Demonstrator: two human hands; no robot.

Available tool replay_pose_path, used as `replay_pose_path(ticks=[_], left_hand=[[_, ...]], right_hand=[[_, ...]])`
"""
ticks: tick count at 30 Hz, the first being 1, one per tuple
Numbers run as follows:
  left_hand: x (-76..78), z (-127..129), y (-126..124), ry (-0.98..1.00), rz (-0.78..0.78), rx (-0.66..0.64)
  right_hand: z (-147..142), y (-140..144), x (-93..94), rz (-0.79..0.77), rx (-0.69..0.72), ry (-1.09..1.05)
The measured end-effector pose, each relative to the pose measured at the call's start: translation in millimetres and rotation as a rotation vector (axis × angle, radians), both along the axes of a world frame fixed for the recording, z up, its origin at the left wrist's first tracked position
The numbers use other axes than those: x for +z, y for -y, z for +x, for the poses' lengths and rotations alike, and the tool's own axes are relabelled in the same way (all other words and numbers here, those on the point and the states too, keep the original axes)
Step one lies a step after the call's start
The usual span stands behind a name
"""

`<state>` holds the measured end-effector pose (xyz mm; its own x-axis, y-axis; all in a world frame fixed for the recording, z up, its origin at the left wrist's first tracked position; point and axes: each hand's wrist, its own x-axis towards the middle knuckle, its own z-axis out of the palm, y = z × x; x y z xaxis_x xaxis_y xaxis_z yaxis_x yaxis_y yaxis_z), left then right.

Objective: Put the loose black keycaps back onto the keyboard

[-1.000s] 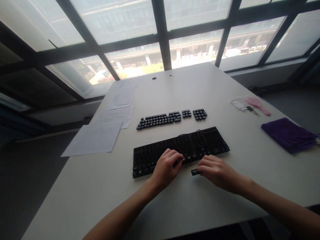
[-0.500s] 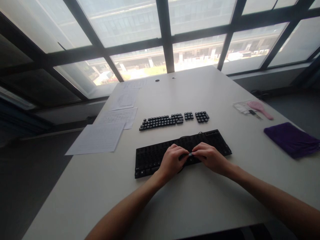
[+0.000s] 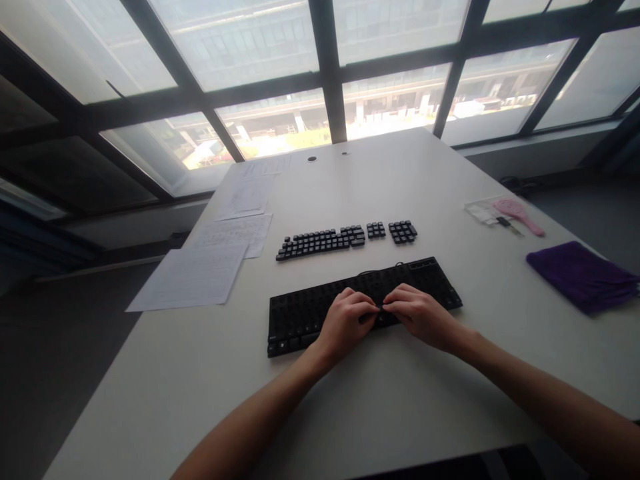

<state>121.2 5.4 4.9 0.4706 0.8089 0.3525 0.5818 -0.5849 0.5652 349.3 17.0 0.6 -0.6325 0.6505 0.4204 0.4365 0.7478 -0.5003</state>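
Nearest me, my two forearms come in over the near edge of the table (image 3: 165, 393) and meet at the keyboard (image 3: 300, 313). My left hand (image 3: 346, 321) lies on the keyboard's near-middle rows with its fingers (image 3: 367, 311) curled down; my right hand (image 3: 419, 312) sits just beside it, fingers bent inward, so the tips of both hands come together over one spot. Something small and dark seems pinched there, but it is too hidden for me to tell what, or whether either hand truly grips it. The keyboard lies across the middle of the table, its sockets bare. Beyond it, toward the far edge, loose keycaps (image 3: 320, 241) are laid out in rows. Paper sheets (image 3: 193, 279) run along the left edge. Near the right edge lies a purple cloth (image 3: 580, 275), and farther back a pink brush (image 3: 517, 215).
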Motion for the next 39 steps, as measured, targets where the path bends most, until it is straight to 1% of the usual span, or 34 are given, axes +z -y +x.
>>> replay_pose_path(ticks=[4, 9, 11, 17, 23, 27, 30, 35, 39], left_hand=[[2.9, -1, 3, -0.084, 0.031, -0.017], [3.1, 0, 9, -0.167, 0.091, -0.009], [3.1, 0, 12, -0.176, 0.104, -0.002], [3.9, -3, 16, -0.178, 0.134, 0.041], [4.7, 2, 17, -0.289, 0.195, 0.039], [2.7, 6, 16, -0.318, 0.221, 0.041], [1.2, 3, 16, -0.276, 0.209, 0.063], [3.3, -3, 18, -0.178, 0.188, 0.149], [3.5, -2, 22, -0.210, 0.174, 0.124]], right_hand=[[1, 1, 1.8, 0.060, 0.000, 0.110], [4, 5, 0.5, 0.073, -0.045, 0.211], [6, 5, 0.2, 0.069, -0.056, 0.219], [14, 4, -0.1, 0.092, -0.101, 0.154], [9, 7, 2.1, 0.133, -0.114, 0.253], [4, 8, 4.2, 0.125, -0.139, 0.289], [5, 7, 3.3, 0.107, -0.145, 0.236], [11, 3, 0.0, 0.090, -0.194, 0.031], [13, 2, 2.0, 0.072, -0.259, -0.060]])
